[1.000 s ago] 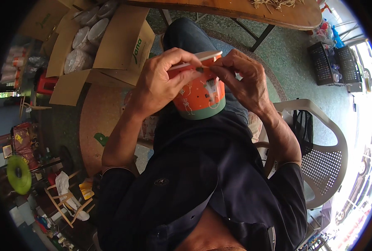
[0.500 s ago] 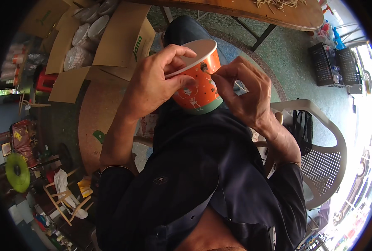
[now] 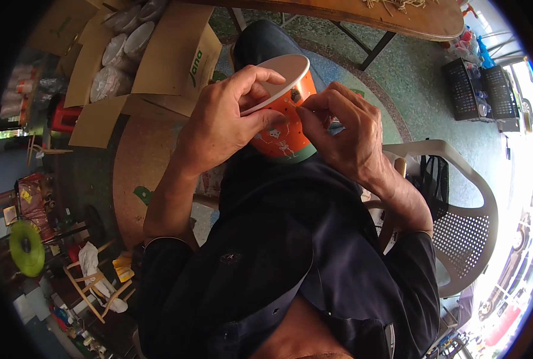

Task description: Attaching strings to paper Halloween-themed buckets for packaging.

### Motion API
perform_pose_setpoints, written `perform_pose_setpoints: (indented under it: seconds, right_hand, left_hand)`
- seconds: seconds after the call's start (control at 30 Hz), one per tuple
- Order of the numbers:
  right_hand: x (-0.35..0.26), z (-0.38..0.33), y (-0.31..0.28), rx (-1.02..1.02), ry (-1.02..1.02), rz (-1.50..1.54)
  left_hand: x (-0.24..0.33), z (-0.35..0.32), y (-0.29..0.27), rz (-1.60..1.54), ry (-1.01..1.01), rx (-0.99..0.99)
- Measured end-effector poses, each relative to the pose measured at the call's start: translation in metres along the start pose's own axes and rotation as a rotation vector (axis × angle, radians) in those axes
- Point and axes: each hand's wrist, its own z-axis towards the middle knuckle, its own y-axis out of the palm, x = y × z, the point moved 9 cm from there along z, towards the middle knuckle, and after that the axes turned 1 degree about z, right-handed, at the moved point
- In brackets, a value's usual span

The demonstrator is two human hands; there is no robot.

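Observation:
An orange paper tub [image 3: 284,133] with a white rim, a green base band and skeleton drawings is tilted above my lap. My left hand [image 3: 221,116] grips it at the near left of the rim, fingers over the edge inside and thumb on the outer wall. Close to the tub's right side, my right hand [image 3: 347,131] has thumb and forefinger pinched together. A small dark patch [image 3: 295,96] shows on the wall just beyond those fingertips. Whatever lies in the pinch is too small to make out.
At the far left stands an open cardboard box [image 3: 170,57] of bagged white tubs [image 3: 118,54]. A wooden table [image 3: 338,13] with pale strands [image 3: 401,5] spans the far side. A plastic chair [image 3: 467,221] is at right, black crates [image 3: 473,90] beyond it.
The tub has turned and shifted slightly, showing more of a skeleton drawing. My right hand has moved a little left and is still pinched; my left hand keeps its grip.

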Motion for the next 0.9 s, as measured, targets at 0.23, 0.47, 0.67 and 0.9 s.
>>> perform_pose_setpoints:
  seconds: [0.23,0.47,0.67,0.9]
  right_hand:
    - [0.0061,0.0001,0.0027,-0.021,0.063,0.025]
    - [0.0078,-0.0005,0.0006,0.011,0.081,0.016]
    - [0.0069,-0.0007,-0.0011,0.022,0.088,-0.013]
    - [0.0042,-0.0001,0.0002,0.011,0.063,-0.041]
  left_hand:
    - [0.0006,-0.0012,0.0026,0.013,0.005,-0.005]
    - [0.0015,-0.0016,0.0048,0.02,0.01,-0.001]
    - [0.0009,-0.003,0.0068,0.019,0.001,0.006]
    - [0.0043,-0.0033,0.0102,0.026,-0.024,-0.032]
